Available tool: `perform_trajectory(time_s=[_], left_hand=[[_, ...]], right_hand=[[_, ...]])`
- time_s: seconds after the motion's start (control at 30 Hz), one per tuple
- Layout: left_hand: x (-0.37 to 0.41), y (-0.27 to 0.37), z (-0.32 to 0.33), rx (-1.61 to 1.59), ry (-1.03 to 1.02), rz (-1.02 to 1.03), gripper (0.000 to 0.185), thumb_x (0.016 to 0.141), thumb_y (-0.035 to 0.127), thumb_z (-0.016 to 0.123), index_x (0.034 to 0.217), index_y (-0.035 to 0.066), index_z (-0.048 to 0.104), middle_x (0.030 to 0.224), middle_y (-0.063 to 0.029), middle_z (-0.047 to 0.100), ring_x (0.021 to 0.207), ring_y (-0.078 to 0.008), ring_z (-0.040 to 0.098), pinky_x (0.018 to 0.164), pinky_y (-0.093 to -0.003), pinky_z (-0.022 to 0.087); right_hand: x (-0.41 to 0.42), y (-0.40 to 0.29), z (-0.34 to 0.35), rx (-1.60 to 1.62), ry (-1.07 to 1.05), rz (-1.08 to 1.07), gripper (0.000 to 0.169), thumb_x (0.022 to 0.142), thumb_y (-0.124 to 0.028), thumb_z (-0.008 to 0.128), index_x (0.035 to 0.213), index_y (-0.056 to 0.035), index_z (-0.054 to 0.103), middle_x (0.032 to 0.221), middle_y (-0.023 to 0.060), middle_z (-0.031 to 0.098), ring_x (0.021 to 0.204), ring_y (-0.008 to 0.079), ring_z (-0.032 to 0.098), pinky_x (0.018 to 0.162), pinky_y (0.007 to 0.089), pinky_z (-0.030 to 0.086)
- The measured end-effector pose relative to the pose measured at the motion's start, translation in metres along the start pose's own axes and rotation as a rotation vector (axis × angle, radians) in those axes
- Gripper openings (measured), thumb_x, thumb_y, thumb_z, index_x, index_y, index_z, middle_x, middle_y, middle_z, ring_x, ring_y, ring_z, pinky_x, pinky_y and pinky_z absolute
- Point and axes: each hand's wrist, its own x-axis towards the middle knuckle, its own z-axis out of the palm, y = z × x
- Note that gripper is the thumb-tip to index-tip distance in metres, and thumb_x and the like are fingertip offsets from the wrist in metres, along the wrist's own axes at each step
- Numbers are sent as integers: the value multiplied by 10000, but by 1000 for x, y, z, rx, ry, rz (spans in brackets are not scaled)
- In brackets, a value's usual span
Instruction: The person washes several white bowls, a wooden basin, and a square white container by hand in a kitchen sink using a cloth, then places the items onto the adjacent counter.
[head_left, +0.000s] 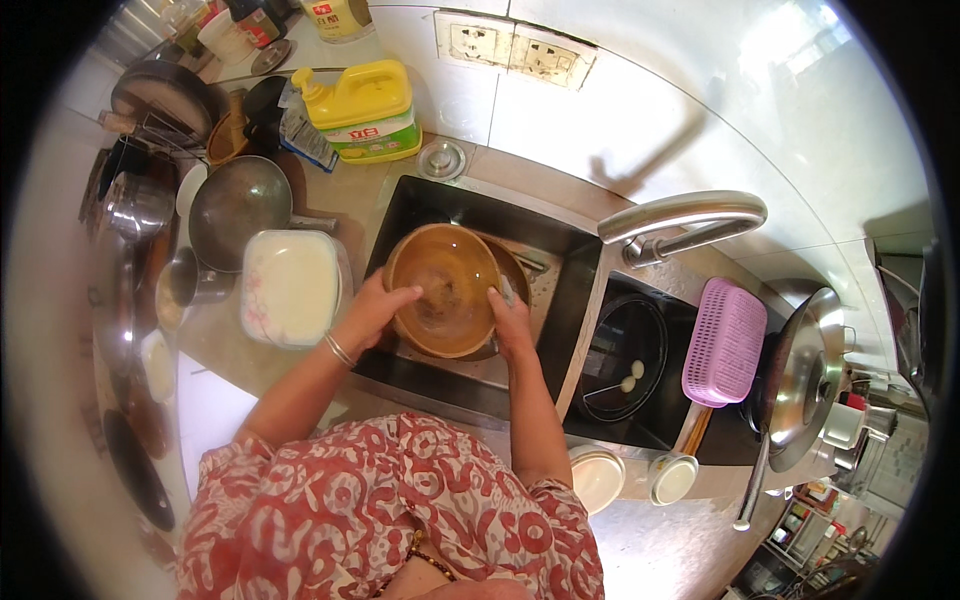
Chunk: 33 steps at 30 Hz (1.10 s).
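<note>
Both my hands hold a round brown bowl (444, 289) over the larger basin of a dark sink (574, 330). My left hand (375, 311) grips its left side, the thumb over the rim. On the right side, my right hand (512, 319) has its thumb on the rim, with a pale bit of something, perhaps a cloth, by the fingers. The bowl's inside is wet and shiny. Behind it, partly hidden, a second brown bowl (519, 270) sits in the basin. The basin floor (551, 281) carries water drops.
A curved metal faucet (682, 214) reaches over the divider. The smaller basin holds a round dark-rimmed vessel (626, 360) with two whitish round things. A pink plastic basket (724, 341) stands to the right, beside a lidded wok (806, 379). To the left are a white-lidded container (291, 289), a metal wok (240, 214) and a yellow detergent jug (364, 112).
</note>
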Motion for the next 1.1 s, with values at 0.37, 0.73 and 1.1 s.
perform_trajectory(time_s=[0.37, 0.73, 1.1], left_hand=[[-14, -6, -2, -19, 90, -203, 528, 640, -53, 499, 1163, -3, 442, 897, -118, 554, 610, -198, 576, 401, -279, 462], [-8, -10, 10, 42, 44, 3, 541, 651, -35, 506, 1184, -18, 420, 1024, -118, 532, 727, -202, 579, 495, -288, 500], [-12, 20, 14, -234, -124, -228, 565, 622, -69, 519, 1176, 8, 440, 898, -95, 548, 744, -196, 572, 525, -299, 511]], right_hand=[[24, 61, 4, -1564, 348, -710, 428, 887, -335, 516, 1169, -13, 529, 1176, 225, 538, 1014, 387, 535, 855, 422, 428], [24, 16, 33, -747, 341, -696, 321, 824, -173, 611, 1092, -17, 533, 1049, 211, 535, 1005, 383, 495, 880, 437, 398], [-19, 1, 72, -582, -510, -482, 245, 834, -192, 587, 1029, -45, 562, 1002, 149, 533, 974, 285, 513, 868, 345, 399]])
